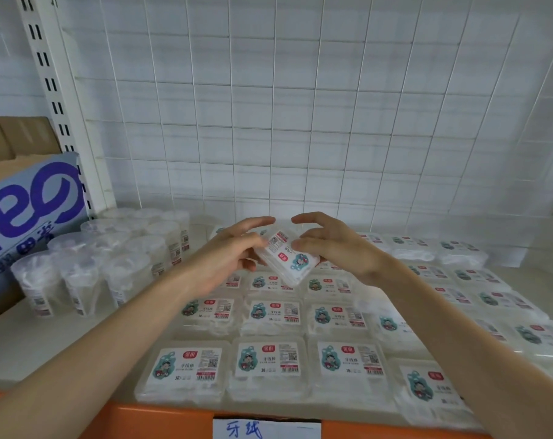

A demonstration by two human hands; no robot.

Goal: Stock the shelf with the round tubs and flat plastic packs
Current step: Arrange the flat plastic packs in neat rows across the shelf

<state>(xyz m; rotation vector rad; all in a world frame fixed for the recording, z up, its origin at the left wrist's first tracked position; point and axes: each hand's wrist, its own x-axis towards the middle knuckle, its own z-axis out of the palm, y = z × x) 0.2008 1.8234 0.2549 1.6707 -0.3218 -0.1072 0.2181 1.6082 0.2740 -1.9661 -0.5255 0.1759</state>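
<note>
Flat pack was held in the air by 2 hands, above the back rows on the shelf. Label faced up; long axis ran diagonally, barcode end up-left, cartoon end down-right. Left hand gripped the up-left end and right hand the right side, fingers curled. Rows of packs covered the white shelf. Round tubs stood at left beside a cardboard box. Wire grid and white tiles stood behind.

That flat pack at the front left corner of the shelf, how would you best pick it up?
Probably by its left edge, coming from the left and above: the front-left flat pack lies flat, its right side close against a neighbour, while bare shelf lies beside its left.
</note>
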